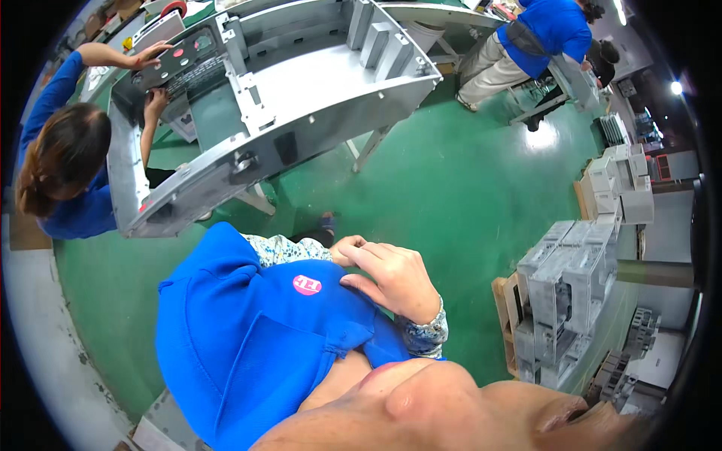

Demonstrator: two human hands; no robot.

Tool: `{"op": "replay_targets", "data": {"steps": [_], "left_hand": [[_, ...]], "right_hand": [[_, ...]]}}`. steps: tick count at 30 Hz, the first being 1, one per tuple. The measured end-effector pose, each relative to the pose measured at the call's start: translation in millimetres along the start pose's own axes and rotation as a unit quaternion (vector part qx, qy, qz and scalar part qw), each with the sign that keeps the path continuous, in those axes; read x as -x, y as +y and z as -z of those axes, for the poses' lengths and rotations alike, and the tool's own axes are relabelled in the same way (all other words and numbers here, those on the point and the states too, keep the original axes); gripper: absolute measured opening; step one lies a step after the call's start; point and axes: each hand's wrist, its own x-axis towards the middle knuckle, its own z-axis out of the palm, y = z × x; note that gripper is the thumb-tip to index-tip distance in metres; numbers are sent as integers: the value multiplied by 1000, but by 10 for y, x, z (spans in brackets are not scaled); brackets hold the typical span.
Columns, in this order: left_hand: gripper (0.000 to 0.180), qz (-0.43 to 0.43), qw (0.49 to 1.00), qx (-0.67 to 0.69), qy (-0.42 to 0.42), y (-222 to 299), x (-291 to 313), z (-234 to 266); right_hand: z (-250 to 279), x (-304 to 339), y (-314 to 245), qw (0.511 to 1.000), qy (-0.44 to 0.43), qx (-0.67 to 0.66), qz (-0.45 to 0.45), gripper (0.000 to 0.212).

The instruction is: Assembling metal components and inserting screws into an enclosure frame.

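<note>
Right hand (391, 282) bent, fingertips pinching blue shirt (248, 338)

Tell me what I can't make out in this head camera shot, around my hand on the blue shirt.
- Left hand: not in the head view at all.
- Right hand: rests on the blue shirt; the fingertips are curled into the cloth, so whether they pinch it is unclear.
- Pink badge: its marks are too small to read.
- Grey metal frame: its underside is hidden, and its top is cut off by the picture's edge.
- Stacked grey castings: warped and dark near the fisheye rim.
</note>
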Motion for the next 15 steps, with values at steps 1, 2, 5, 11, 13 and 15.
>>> {"op": "replay_targets", "data": {"steps": [1, 2, 5, 11, 13, 15], "left_hand": [[34, -4, 1000, -4, -8, 19, -167, 19], [35, -9, 1000, -14, -20, 25, -353, 7], [37, -34, 997, -42, -55, 178, -980, -65], [40, -144, 980, -102, -96, 923, -2363, -355], [42, -178, 971, -116, -111, 1182, -2787, -437], [43, -196, 967, -115, -113, 1345, -3186, -426]], "right_hand": [[67, -32, 152, 1000, 0, 4, 0, 38], [141, -61, 310, 1000, -7, 4, -13, 35], [389, -113, 766, 999, 0, 27, -45, 28], [1135, -75, 1459, 976, 122, 51, -171, 23], [1312, -64, 1645, 965, 146, 73, -204, 24], [1399, -20, 1971, 962, 179, 4, -206, 28]]}}
